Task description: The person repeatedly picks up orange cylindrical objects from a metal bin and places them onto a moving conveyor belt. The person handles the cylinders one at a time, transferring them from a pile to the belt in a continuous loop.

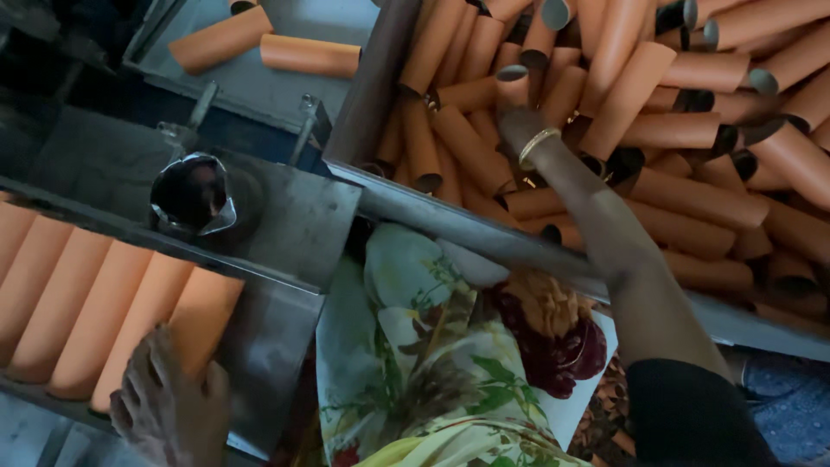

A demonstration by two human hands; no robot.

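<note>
My right hand (519, 121) reaches into the big bin (450, 220) of orange tubes (692, 130), arm stretched over its near metal edge, and my fingers close around one tube (513, 85) that stands nearly upright with its grey open end facing up, close to the bin's left wall; I cannot tell how tight the hold is, since the fingers are mostly hidden among the pile. A gold bangle (538, 145) sits on that wrist. The other tubes lie jumbled on all sides of it, filling the bin to its right edge. My left hand (169, 406) rests at the near edge of the metal tray (277, 337) at the lower left, fingers curled loosely over the near ends of the row of tubes (104, 320) lying side by side there, touching the rightmost ones without gripping any. Just past the tray's far edge stands a dark shiny metal fitting (192, 192). A second tray (259, 86) at the far left holds two more tubes. Flowered cloth (432, 346) covers my lap between the tray and bin
</note>
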